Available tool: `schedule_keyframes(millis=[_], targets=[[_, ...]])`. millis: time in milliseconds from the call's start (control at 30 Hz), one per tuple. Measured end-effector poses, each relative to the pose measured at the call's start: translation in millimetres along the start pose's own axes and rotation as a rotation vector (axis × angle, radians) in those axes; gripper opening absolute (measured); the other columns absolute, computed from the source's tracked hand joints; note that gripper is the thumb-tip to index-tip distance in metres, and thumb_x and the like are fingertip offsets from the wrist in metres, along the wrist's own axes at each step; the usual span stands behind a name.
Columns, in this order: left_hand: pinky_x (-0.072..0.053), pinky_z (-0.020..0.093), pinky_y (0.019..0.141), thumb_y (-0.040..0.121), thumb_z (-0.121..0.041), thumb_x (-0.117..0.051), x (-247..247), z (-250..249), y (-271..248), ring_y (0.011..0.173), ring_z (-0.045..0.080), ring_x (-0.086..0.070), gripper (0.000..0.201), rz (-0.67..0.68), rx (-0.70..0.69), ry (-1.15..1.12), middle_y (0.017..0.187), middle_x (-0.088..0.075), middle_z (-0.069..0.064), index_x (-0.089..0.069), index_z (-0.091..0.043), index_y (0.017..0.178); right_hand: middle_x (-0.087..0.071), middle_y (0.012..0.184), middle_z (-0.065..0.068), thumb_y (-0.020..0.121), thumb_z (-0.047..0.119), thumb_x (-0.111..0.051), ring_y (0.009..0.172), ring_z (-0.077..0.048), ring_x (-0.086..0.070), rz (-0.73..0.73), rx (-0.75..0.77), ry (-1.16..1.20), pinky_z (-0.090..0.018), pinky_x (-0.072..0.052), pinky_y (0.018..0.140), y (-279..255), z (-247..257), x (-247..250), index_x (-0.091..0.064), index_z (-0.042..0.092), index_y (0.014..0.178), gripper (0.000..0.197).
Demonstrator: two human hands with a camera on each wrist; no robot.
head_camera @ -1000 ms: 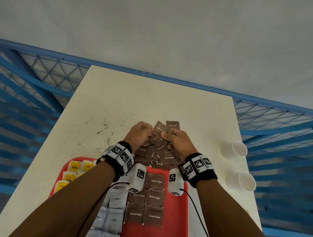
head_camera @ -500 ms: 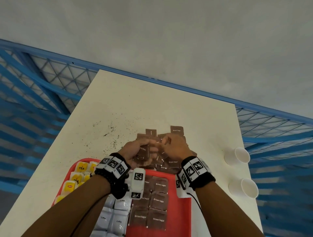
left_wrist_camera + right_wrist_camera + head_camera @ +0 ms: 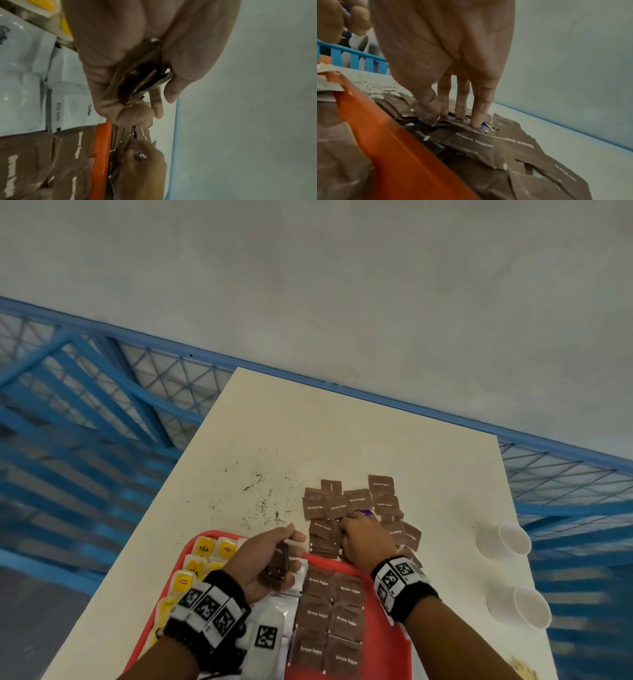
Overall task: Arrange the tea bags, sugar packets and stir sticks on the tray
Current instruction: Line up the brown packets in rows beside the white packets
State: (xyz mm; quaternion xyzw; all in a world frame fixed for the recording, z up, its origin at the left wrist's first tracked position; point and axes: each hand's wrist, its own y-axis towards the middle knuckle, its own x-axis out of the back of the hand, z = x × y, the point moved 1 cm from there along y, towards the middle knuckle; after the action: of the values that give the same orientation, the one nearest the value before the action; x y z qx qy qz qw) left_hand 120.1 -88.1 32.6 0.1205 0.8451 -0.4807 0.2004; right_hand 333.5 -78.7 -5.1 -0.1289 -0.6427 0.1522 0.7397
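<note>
A loose pile of brown sugar packets (image 3: 356,501) (image 3: 488,143) lies on the white table just beyond the red tray (image 3: 383,611) (image 3: 101,148). A purple packet (image 3: 363,512) shows in the pile. My right hand (image 3: 344,529) (image 3: 457,116) reaches into the pile, its straight fingertips (image 3: 477,121) resting on the packets and the thumb against one lifted edge. My left hand (image 3: 284,556) (image 3: 147,86) hovers over the tray's far rim and grips a small stack of brown packets (image 3: 281,559) (image 3: 137,75) edge-on. Yellow tea bags (image 3: 205,549), white coffee packets (image 3: 75,108) and rows of brown sugar packets (image 3: 342,618) fill the tray.
Two white paper cups (image 3: 510,542) (image 3: 527,607) lie on their sides near the table's right edge. Dark crumbs (image 3: 263,494) are scattered on the table left of the pile. A blue metal railing (image 3: 102,405) runs behind the table.
My left hand has drawn back from the pile to the tray's far rim with its stack of packets. The right hand has stayed at the pile, fingers now down on it.
</note>
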Motion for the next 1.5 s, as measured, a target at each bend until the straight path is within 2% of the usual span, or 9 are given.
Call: schedule_keyframes(millis=[233, 567, 767, 900, 1067, 1200, 1300, 1367, 1500], targets=[[-0.04, 0.024, 0.039, 0.1, -0.033, -0.056, 2.9, 6.3, -13.3, 0.055, 0.021, -0.056, 0.029, -0.039, -0.017, 0.003, 0.072, -0.06, 0.008, -0.064, -0.005, 0.099, -0.046, 0.134, -0.012, 0.088, 0.021, -0.057, 0.124, -0.037, -0.048, 0.106, -0.009, -0.046, -0.046, -0.049, 0.098, -0.8, 10.0, 2.3, -0.051, 0.015, 0.134, 0.048], [-0.045, 0.024, 0.044, 0.099, -0.032, -0.056, 7.9, 5.7, -31.8, 0.059, 0.022, -0.059, 0.029, -0.04, -0.022, -0.021, 0.074, -0.062, 0.012, -0.065, -0.004, 0.096, -0.059, 0.125, -0.009, 0.093, 0.011, -0.046, 0.116, -0.03, -0.055, -0.076, 0.036, -0.037, -0.038, -0.048, 0.091, -2.8, 0.4, -10.5, -0.057, 0.017, 0.131, 0.041], [-0.051, 0.027, 0.049, 0.099, -0.034, -0.056, 5.0, 4.4, -33.9, 0.066, 0.025, -0.063, 0.029, -0.006, -0.006, -0.055, 0.079, -0.064, 0.012, -0.065, -0.006, 0.098, -0.069, 0.08, -0.001, 0.09, 0.012, -0.054, 0.07, -0.017, -0.06, -0.348, -0.182, 0.38, -0.015, -0.04, 0.058, -15.7, -11.0, 21.8, -0.067, 0.015, 0.089, 0.014], [-0.056, 0.035, 0.057, 0.1, -0.037, -0.053, -17.2, 5.4, -34.1, 0.071, 0.026, -0.062, 0.032, 0.05, 0.007, -0.105, 0.082, -0.064, 0.012, -0.063, -0.007, 0.107, -0.07, 0.078, 0.008, 0.088, 0.008, -0.064, 0.069, 0.004, -0.061, -0.499, -0.183, 0.662, -0.001, -0.041, 0.061, -54.3, 10.5, 56.2, -0.072, 0.016, 0.084, 0.012], [-0.059, 0.044, 0.074, 0.097, -0.054, -0.053, -39.7, 16.5, -36.6, 0.088, 0.032, -0.069, 0.054, 0.196, 0.003, -0.141, 0.107, -0.069, 0.021, -0.069, -0.005, 0.114, -0.063, 0.103, 0.017, 0.096, 0.019, -0.054, 0.089, 0.008, -0.053, -0.405, 0.167, 0.417, -0.004, -0.039, 0.08, -120.1, 68.5, 50.9, -0.067, 0.027, 0.108, 0.019], [-0.055, 0.033, 0.061, 0.086, -0.025, -0.068, -33.8, 27.7, -56.1, 0.074, 0.027, -0.066, 0.031, 0.246, -0.08, -0.006, 0.087, -0.066, 0.017, -0.067, 0.0, 0.105, -0.06, 0.129, 0.014, 0.087, 0.027, -0.043, 0.119, -0.001, -0.049, -0.269, 0.286, 0.385, -0.026, -0.042, 0.104, -151.8, 85.5, 31.8, -0.063, 0.031, 0.125, 0.043], [-0.055, 0.029, 0.05, 0.088, -0.009, -0.064, -23.1, 36.3, -72.3, 0.066, 0.025, -0.067, 0.029, 0.244, -0.13, 0.042, 0.083, -0.068, 0.018, -0.064, 0.005, 0.114, -0.071, 0.106, 0.019, 0.084, 0.017, -0.054, 0.099, 0.001, -0.064, -0.369, 0.229, 0.612, -0.029, -0.052, 0.092, -169.5, 87.1, 37.4, -0.071, 0.03, 0.101, 0.027], [-0.052, 0.027, 0.042, 0.091, -0.002, -0.062, -19.8, 38.5, -84.7, 0.058, 0.022, -0.063, 0.032, 0.266, -0.148, 0.082, 0.079, -0.066, 0.016, -0.059, 0.006, 0.122, -0.074, 0.094, 0.009, 0.087, 0.0, -0.06, 0.083, -0.013, -0.071, -0.427, 0.138, 0.922, -0.03, -0.059, 0.078, -182.8, 86.5, 43.5, -0.069, 0.017, 0.09, 0.019], [-0.051, 0.025, 0.041, 0.088, -0.001, -0.067, -19.6, 39.1, -110.5, 0.051, 0.017, -0.061, 0.039, 0.316, -0.271, 0.32, 0.069, -0.066, 0.005, -0.056, 0.001, 0.125, -0.07, 0.087, -0.009, 0.092, 0.005, -0.066, 0.085, -0.029, -0.072, -0.5, -0.046, 1.442, -0.045, -0.06, 0.082, -209.1, 87.5, 52.5, -0.054, 0.004, 0.096, 0.013]])
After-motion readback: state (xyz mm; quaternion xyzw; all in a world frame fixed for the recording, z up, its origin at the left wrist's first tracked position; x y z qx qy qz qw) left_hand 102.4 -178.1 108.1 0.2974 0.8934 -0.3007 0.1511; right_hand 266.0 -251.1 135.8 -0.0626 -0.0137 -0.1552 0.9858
